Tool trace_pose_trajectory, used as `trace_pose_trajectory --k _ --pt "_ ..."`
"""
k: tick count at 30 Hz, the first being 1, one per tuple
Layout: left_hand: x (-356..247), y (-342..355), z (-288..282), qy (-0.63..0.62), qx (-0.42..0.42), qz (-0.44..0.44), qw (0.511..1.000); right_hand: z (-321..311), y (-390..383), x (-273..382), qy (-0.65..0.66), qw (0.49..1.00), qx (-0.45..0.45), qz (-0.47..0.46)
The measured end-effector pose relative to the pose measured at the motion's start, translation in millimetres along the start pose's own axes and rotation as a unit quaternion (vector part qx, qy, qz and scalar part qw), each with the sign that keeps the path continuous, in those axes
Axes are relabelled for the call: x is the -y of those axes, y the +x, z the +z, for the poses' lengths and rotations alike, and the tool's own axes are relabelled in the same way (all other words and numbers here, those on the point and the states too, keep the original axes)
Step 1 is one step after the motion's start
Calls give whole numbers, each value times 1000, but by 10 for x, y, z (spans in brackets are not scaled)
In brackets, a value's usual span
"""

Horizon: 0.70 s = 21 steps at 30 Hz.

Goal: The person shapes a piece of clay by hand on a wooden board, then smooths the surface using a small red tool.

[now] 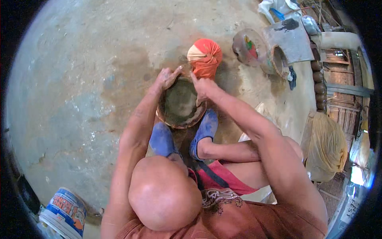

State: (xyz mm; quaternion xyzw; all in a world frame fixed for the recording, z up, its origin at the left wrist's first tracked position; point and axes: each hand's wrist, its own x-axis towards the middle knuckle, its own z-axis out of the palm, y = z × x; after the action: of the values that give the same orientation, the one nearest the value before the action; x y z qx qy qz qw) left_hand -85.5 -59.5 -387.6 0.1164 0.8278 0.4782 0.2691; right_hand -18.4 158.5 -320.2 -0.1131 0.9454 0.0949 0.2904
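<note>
A round, shallow bowl (167, 117) with a brown rim and a dark grey-green inside rests on the floor in front of my feet. My left hand (168, 78) lies at its far left rim, fingers stretched toward the far side. At the far right rim is my right hand (203, 87), its index finger extended and another digit reaching down along the inner edge. The fingers of both hands are apart, and part of the rim is hidden beneath them. Just beyond the right hand stands a rounded bundle (207, 59) wrapped in orange and cream cloth, gathered at the top.
Blue shoes (162, 139) flank the bowl's near side. To the far right are a clear plastic tub (243, 49), a cylindrical vessel (274, 63), a grey board (296, 46) and stacked brown pots (319, 87). A plastic-covered bundle (326, 145) sits right; a printed bucket (65, 209) lower left.
</note>
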Motion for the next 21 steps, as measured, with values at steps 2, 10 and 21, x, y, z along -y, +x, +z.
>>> trace_pose_trajectory --k 2,10,21 --pt "-108 -66 16 11 38 -35 999 -8 -40 -26 7 999 28 -22" --pt "8 -129 79 -34 22 -21 999 -90 -21 70 4 999 3 -38" --pt "-47 -34 162 7 34 -22 999 -143 185 -86 21 995 73 -70"
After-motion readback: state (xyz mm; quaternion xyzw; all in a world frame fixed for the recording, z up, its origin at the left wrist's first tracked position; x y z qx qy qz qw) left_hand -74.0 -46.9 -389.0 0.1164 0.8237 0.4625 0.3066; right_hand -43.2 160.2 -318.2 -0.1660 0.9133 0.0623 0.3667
